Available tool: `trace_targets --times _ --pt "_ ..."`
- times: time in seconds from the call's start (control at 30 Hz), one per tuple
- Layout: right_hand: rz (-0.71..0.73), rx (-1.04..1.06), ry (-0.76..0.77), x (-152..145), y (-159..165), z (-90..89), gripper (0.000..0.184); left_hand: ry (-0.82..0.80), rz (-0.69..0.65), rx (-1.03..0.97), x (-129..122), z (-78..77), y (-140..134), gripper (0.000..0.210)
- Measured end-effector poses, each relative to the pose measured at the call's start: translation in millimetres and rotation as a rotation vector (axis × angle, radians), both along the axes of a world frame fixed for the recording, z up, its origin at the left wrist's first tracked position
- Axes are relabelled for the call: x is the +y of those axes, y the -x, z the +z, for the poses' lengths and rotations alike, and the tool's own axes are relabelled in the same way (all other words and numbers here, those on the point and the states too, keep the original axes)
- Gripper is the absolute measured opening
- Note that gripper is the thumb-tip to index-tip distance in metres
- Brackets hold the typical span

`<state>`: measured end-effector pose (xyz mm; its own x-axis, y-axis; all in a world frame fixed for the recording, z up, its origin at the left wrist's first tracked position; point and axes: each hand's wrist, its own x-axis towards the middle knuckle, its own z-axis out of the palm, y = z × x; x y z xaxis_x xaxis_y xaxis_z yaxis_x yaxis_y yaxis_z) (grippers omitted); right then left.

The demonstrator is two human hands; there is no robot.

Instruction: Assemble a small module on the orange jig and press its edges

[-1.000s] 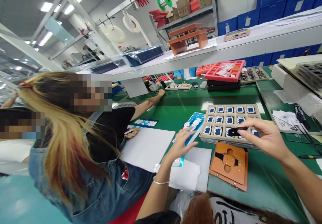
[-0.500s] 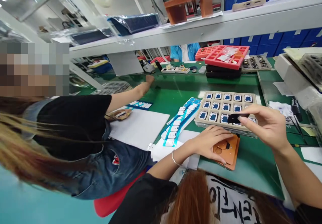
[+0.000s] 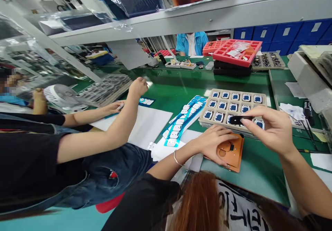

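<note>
My left hand (image 3: 213, 145) spans an orange fixture plate (image 3: 234, 154), its thumb at the near edge and its fingers across the far edge. The plate has a round recess and a small black block on its face. Between the thumb and fingers of my right hand (image 3: 272, 129) is a small flat black piece (image 3: 237, 120), held above the near row of a beige tray (image 3: 262, 103). Rows of square parts with dark blue faces and pale rims sit in the tray's pockets. The black piece hides part of that row.
Blue-and-white sticker strips (image 3: 178, 123) lie left of the tray on the green bench (image 3: 166, 85). A co-worker's arms (image 3: 103, 137) reach over a white sheet (image 3: 158, 118) at left. Red trays (image 3: 237, 52) stand behind, below a shelf (image 3: 181, 21). Pens (image 3: 308, 111) lie at right.
The black piece has moved slightly left over the tray, still in my right hand. My left hand stays on the orange plate. The co-worker has leaned back, with both hands now showing.
</note>
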<state>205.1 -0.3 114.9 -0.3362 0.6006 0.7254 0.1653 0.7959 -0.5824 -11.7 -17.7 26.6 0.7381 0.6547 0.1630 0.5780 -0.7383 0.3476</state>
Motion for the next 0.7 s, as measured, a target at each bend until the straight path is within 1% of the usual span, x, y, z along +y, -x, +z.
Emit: trace_targets --times 0.13,0.23,0.4,0.43,0.47,0.53,0.57,0.63,0.7 --pt "-0.002 -0.002 -0.029 2.4 2.0 0.6 0.006 -0.013 0.045 -0.040 2.1 -1.3 1.1 0.095" --pt "0.016 0.005 -0.040 3.3 2.4 0.8 0.007 -0.019 0.030 -0.050 3.9 -2.9 3.2 0.090" --pt "0.013 -0.040 -0.023 2.7 4.0 0.4 0.008 0.018 0.039 -0.017 -0.4 0.4 3.7 0.095" --pt "0.009 -0.045 -0.022 2.7 4.3 0.0 0.009 0.004 0.009 -0.010 -3.5 2.1 1.0 0.090" --pt "0.008 -0.049 -0.022 2.9 4.5 -0.6 0.009 -0.024 -0.042 0.001 -7.8 4.0 -3.3 0.081" --pt "0.015 -0.050 -0.034 3.7 4.9 -2.3 0.009 -0.101 -0.179 0.052 -19.4 7.4 -17.3 0.058" --pt "0.020 -0.050 -0.047 4.4 5.3 -3.4 0.008 -0.137 -0.244 0.093 -26.5 8.5 -26.8 0.050" --pt "0.044 -0.054 -0.078 6.1 6.7 -5.7 0.007 -0.165 -0.341 0.175 -41.7 8.7 -48.5 0.047" --pt "0.076 -0.059 -0.104 7.8 9.2 -8.2 0.008 -0.097 -0.423 0.198 -56.4 4.6 -70.0 0.047"
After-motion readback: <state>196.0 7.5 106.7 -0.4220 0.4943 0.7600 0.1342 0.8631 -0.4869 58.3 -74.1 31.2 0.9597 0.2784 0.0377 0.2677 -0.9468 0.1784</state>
